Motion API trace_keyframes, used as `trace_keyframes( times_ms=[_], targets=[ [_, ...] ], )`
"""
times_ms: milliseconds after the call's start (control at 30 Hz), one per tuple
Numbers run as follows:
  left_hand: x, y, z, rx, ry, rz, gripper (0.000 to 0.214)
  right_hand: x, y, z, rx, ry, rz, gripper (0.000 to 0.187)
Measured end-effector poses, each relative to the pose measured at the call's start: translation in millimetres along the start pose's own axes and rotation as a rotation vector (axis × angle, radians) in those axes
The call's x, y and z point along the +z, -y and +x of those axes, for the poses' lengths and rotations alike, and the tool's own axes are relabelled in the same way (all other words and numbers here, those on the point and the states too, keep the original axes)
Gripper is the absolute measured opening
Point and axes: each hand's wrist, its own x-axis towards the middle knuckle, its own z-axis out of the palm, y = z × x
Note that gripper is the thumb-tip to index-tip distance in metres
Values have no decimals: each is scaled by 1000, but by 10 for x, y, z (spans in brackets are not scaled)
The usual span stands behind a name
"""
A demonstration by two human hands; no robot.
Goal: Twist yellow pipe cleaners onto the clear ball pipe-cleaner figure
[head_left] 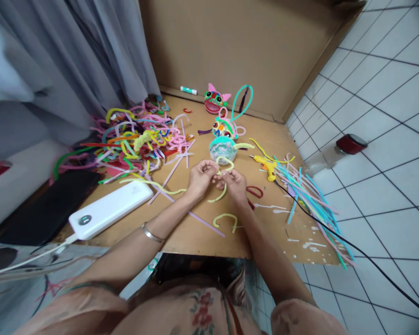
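Note:
Between my fingertips I pinch a pale yellow pipe cleaner (230,161), bent into a small loop. My left hand (203,176) closes on its left side, and my right hand (234,181) grips it from the right. One end hangs below toward the tabletop. Just behind the loop sits a clear round ball (223,151) with a turquoise top and a yellow piece sticking out at its right. A curved yellow pipe cleaner piece (225,217) lies nearer to me. Red-handled scissors (254,191) are partly hidden by my right wrist.
A yellow glue gun (266,166) lies at right, its black cord crossing a bundle of straight pipe cleaners (314,200). A tangled pipe cleaner heap (139,135) and a white power bank (111,209) are at left. Two decorated animal heads (214,100) stand behind.

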Motion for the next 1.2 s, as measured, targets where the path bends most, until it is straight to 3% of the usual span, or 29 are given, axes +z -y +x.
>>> trace_keyframes(
  times_ms=[200, 367, 433, 533, 633, 767, 933, 1067, 1200],
  targets=[
    [-27, 1, 23, -1, 40, 165, 12, -31, 85, -35, -41, 41, -122, 32],
    [-80, 11, 80, 135, -23, 371, 8, -23, 99, -56, -69, 76, -130, 34],
    [-48, 11, 67, 153, -70, 307, 9, -9, 96, -57, -89, 82, -102, 35],
    [33, -5, 20, 66, -94, 60, 14, -2, 103, -54, -102, 70, -66, 37],
    [64, -30, -15, -12, 3, -87, 25, -15, 122, -51, -102, 33, -24, 36],
    [5, -50, -16, 1, 116, -28, 36, -33, 141, -49, -64, 18, -13, 32],
    [-13, -53, -8, 35, 54, -11, 36, -45, 125, -23, -87, -51, -51, 34],
    [0, -33, -3, -22, 76, -22, 36, -50, 86, 9, -98, -101, -27, 35],
    [-24, -15, -3, 43, 87, 87, 31, -63, 72, 28, -158, -132, -59, 29]
  ],
)
